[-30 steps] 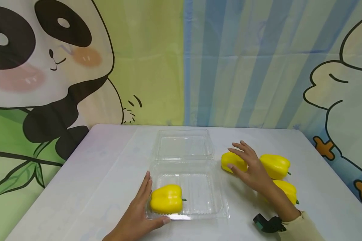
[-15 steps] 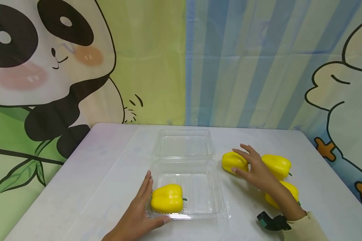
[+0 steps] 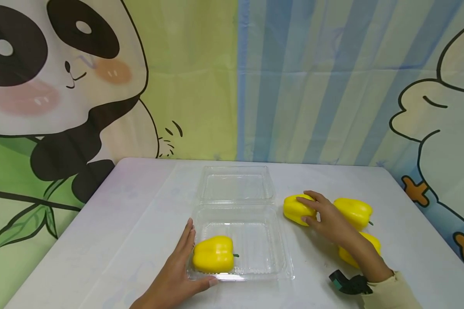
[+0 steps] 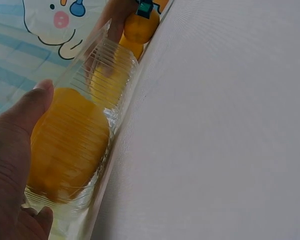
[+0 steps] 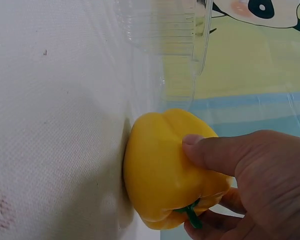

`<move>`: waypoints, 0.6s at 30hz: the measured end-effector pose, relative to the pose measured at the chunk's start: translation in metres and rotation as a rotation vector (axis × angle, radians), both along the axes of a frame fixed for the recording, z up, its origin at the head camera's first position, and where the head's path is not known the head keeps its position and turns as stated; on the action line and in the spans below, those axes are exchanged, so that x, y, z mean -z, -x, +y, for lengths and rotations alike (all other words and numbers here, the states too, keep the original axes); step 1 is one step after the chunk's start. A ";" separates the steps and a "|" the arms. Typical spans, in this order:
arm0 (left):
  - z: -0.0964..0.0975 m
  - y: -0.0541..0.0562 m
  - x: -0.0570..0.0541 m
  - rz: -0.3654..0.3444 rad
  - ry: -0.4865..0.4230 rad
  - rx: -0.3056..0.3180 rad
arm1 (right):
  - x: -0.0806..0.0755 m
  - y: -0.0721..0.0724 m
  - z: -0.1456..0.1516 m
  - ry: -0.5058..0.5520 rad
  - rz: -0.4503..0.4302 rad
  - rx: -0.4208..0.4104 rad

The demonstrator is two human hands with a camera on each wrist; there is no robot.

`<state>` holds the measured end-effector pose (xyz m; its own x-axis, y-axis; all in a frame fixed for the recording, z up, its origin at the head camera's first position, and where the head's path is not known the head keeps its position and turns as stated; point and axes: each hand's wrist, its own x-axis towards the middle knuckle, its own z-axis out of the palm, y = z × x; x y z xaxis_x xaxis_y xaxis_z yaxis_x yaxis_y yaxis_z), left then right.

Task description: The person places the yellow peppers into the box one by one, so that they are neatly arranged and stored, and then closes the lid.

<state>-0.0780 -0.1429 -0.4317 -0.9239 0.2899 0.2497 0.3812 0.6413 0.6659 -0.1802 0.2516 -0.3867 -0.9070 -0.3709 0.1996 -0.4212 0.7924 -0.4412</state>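
A clear plastic clamshell container (image 3: 261, 244) lies unfolded on the table, its lid (image 3: 236, 186) toward the back. In its front left part sits a yellow bell pepper (image 3: 212, 254). At that corner my left hand (image 3: 172, 277) rests against the container, fingers along the left side and thumb by the front edge. My right hand (image 3: 332, 223) grips a second yellow bell pepper (image 3: 294, 208), right of the container. In the right wrist view, the thumb (image 5: 210, 150) presses on this bell pepper (image 5: 160, 160), other fingers reach behind it, and its green stem shows.
Another yellow bell pepper (image 3: 353, 212) lies behind my right hand. One more bell pepper (image 3: 372, 243) is partly covered by the right wrist, which wears a dark camera mount (image 3: 349, 284). A printed panda curtain (image 3: 178, 86) hangs behind the white table (image 3: 139, 206).
My right hand has lowered slightly and its fingers have closed from above onto the bell pepper beside the container. My left hand and the container stay in place.
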 end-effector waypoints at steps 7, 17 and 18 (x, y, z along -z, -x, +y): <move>0.001 0.000 -0.001 -0.023 -0.004 -0.008 | 0.004 0.001 0.001 -0.014 -0.005 0.023; 0.001 0.001 -0.001 -0.016 -0.003 -0.005 | 0.003 0.001 -0.001 -0.021 0.003 0.024; 0.001 0.001 -0.001 -0.016 -0.004 -0.005 | 0.003 0.001 -0.001 -0.021 0.005 0.022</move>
<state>-0.0786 -0.1420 -0.4309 -0.9291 0.2846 0.2362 0.3677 0.6408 0.6740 -0.1807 0.2510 -0.3900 -0.9141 -0.3546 0.1966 -0.4053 0.8109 -0.4220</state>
